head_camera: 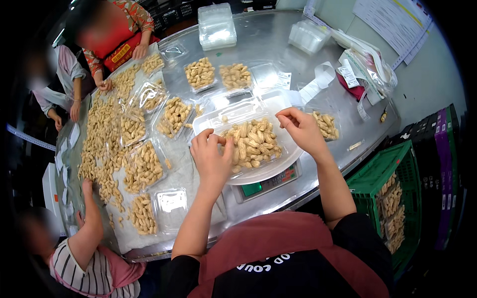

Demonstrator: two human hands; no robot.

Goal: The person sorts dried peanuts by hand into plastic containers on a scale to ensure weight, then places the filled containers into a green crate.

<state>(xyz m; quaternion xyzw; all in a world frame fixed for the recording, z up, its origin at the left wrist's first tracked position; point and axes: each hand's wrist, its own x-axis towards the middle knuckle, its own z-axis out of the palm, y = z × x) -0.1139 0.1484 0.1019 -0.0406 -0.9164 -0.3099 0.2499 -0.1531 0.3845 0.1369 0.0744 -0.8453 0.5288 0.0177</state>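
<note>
An opened clear plastic clamshell box filled with unshelled peanuts (257,145) lies in a white plastic tray (244,180). The tray sits on a digital scale (238,195) with a green display. My left hand (213,158) is over the box's left edge, with the thumb against the peanuts; whether it grips anything is hidden. Near the tray's right rim hovers my right hand (303,130), thumb and fingertips together, with nothing visible between them. A loose peanut (224,119) is at the back of the box, by the lid side.
Several peanut-filled boxes (143,165) stand left, beside a spread peanut heap (98,134) where other people work. Behind are stacked empty boxes (217,28) and a label strip (316,83). A green crate (384,164) with packed peanuts stands right, below the table edge.
</note>
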